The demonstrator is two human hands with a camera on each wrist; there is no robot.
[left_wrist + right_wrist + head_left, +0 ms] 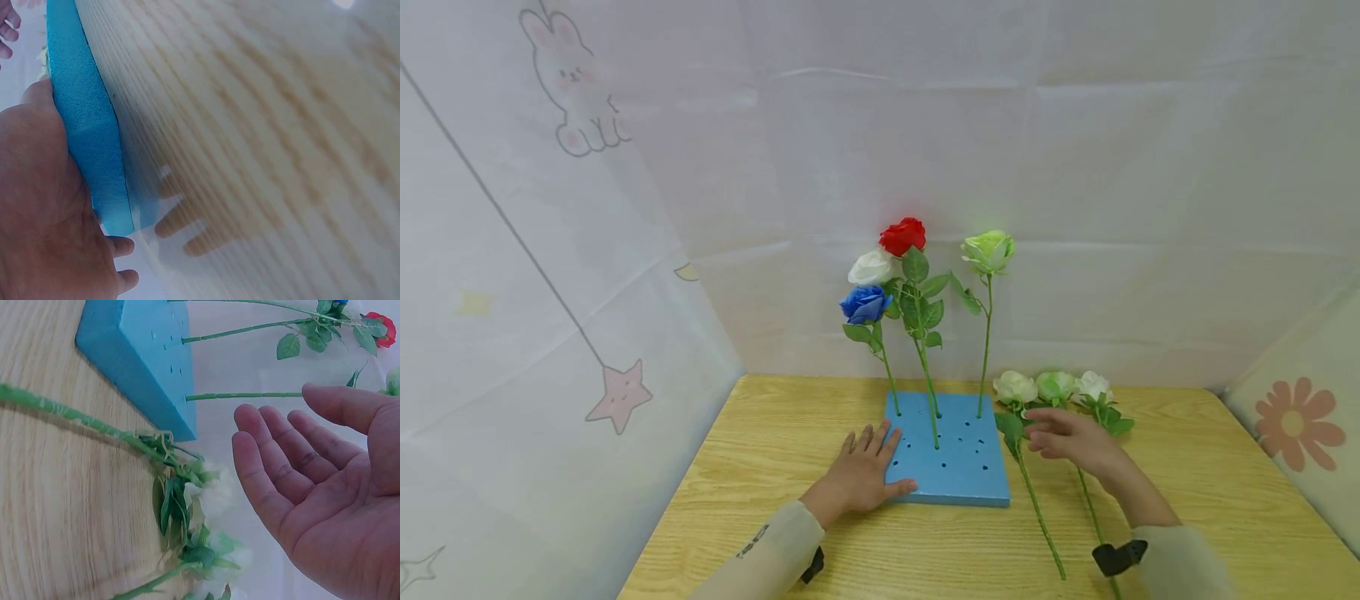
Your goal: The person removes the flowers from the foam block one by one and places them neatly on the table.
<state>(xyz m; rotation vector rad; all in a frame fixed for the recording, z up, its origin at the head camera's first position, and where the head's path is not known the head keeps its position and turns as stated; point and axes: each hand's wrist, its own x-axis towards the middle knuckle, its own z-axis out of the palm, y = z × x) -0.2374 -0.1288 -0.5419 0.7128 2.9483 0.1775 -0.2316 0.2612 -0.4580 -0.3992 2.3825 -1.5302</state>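
A blue foam block (958, 483) dotted with small holes lies on the table. My left hand (859, 479) rests with spread fingers along its left edge, the thumb over the front corner. Four stems stand in the block: a red rose (902, 237), a white rose (871, 268), a blue rose (865, 305) and, toward the right, a green rose (988, 252). Over the loose flowers to the right of the block, my right hand (1075, 442) hovers with relaxed fingers, palm empty in the right wrist view. Beneath and beyond it lie a cream rose (1015, 387), a pale green rose (1055, 387) and another white rose (1092, 387).
The wooden table (760, 467) ends at a pale fabric backdrop (1150, 250) behind and on both sides. Stems of the lying roses run toward the table's front, one passing under the right wrist. Dark straps show at both wrists.
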